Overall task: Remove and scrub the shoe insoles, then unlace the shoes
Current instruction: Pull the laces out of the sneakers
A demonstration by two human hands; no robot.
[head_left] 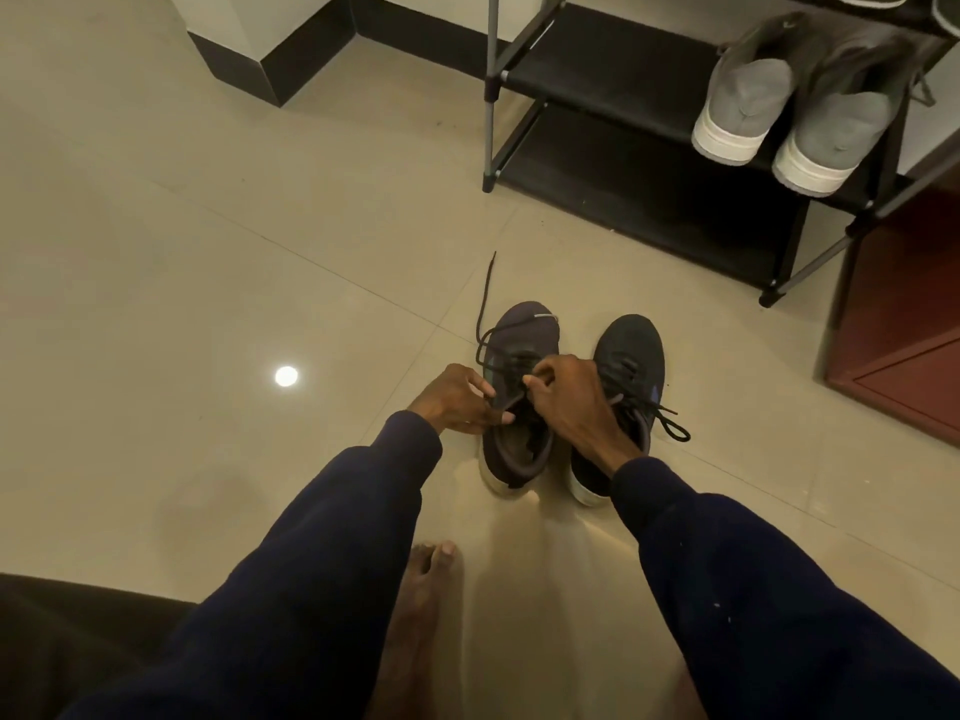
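Two dark sneakers with white soles stand side by side on the tiled floor, toes pointing away from me. On the left shoe point(524, 335) the black lace point(483, 304) is loose, one end trailing out over the floor. My left hand point(454, 400) grips that shoe's collar at its left side, thumb inside the opening. My right hand point(569, 392) pinches the lace over the left shoe's tongue. The right shoe point(636, 356) is partly hidden by my right wrist; its lace is still tied in a bow point(670, 423). Whether an insole lies inside the left shoe I cannot tell.
A black metal shoe rack point(623, 163) stands at the back right with a pair of grey shoes point(789, 111) on its shelf. A reddish-brown cabinet point(904, 345) is at the right edge. My bare foot point(426, 589) rests on the floor below the shoes.
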